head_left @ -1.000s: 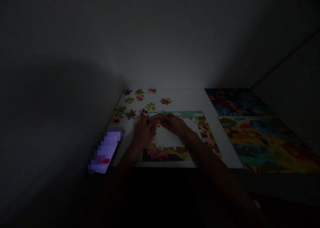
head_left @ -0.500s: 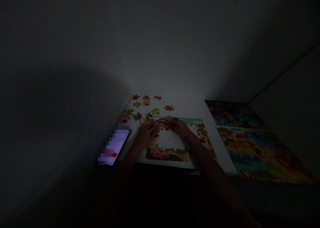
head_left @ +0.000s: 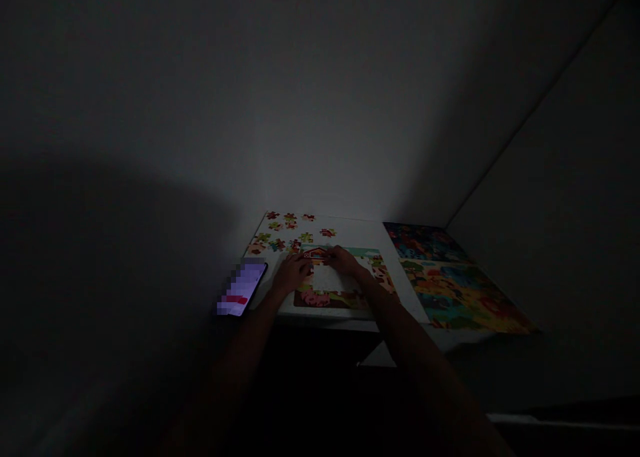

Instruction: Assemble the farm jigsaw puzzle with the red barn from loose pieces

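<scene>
A partly assembled farm jigsaw puzzle [head_left: 345, 301] lies on the white table, with its border pieces joined around a white gap. Both hands meet at its upper edge, on a puzzle piece [head_left: 318, 253] with a red barn. My left hand [head_left: 291, 272] is curled at the barn's left side, fingertips on the piece. From the right, my right hand [head_left: 343, 261] reaches over the top edge, its fingers pinched together at the barn's right side. The fingers hide part of the piece's edges. Pink pigs show along the puzzle's lower left.
Several loose puzzle pieces [head_left: 290, 216] are scattered at the table's back left, one lone piece [head_left: 328, 232] just behind the barn. A lit phone [head_left: 245, 289] lies at the left edge. Two colourful picture sheets [head_left: 425, 241] cover the right side. Walls rise behind; the room is dim.
The camera view has shifted, so the table appears smaller and the puzzle a little further left. Both hands stay at the barn piece, with hardly any movement of the fingers.
</scene>
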Demonstrator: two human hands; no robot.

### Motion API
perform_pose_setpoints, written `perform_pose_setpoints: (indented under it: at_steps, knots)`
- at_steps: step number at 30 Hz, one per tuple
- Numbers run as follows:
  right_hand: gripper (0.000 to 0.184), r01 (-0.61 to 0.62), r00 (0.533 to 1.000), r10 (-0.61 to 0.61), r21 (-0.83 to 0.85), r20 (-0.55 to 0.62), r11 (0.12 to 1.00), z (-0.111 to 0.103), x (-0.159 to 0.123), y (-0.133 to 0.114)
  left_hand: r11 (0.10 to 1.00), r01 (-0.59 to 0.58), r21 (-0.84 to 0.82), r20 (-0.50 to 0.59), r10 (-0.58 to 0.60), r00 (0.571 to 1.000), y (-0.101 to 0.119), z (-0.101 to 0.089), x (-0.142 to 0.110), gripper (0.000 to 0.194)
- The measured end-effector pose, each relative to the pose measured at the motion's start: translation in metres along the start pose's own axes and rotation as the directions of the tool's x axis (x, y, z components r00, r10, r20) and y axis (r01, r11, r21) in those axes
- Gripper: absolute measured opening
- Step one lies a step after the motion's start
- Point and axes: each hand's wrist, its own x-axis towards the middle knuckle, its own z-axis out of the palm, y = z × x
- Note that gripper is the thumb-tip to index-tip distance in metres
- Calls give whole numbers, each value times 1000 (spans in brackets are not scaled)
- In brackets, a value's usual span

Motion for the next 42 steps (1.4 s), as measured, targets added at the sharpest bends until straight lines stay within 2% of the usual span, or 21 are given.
perform_pose_setpoints:
  at_steps: [6, 11, 16, 20, 24, 32, 37, 39, 42]
  knots:
    - [28, -68, 991, 68, 5, -114, 998, -5, -20, -6, 998, 53, -39, -21, -54, 998, 3, -7, -1, 28]
    - [32, -146, 972, 152, 44, -182, 988, -15, -39, 21, 987, 148, -65, -36, -150, 988, 2, -10, 1, 36]
    - [30, -215, 947, 229, 87, -226, 973, -31, -38, 49, 979, 186, -81, -38, -190, 981, 1, -12, 4, 37]
    - [33, -229, 933, 251, 111, -258, 967, -37, -27, 61, 985, 156, -74, -57, -161, 985, -1, -9, 5, 35]
    - [32, -216, 944, 236, 107, -232, 971, -36, -8, 74, 992, 118, -52, -84, -122, 989, -5, 0, 5, 28]
    - [35, -164, 970, 185, 138, -156, 977, -29, 57, 91, 994, 108, 12, -59, -107, 993, -8, 8, 6, 28]
    - [47, -82, 954, 141, 220, -265, 972, -15, 87, 89, 992, 100, 82, -69, -94, 993, -7, 9, 5, 28]
    - [53, -32, 957, 72, 144, -282, 989, -8, 90, 87, 990, 107, 97, -47, -102, 994, -7, 9, 5, 28]
    - [57, 35, 974, -45, -47, -224, 998, -2, 88, 85, 988, 106, 115, -31, -103, 994, -7, 9, 4, 29]
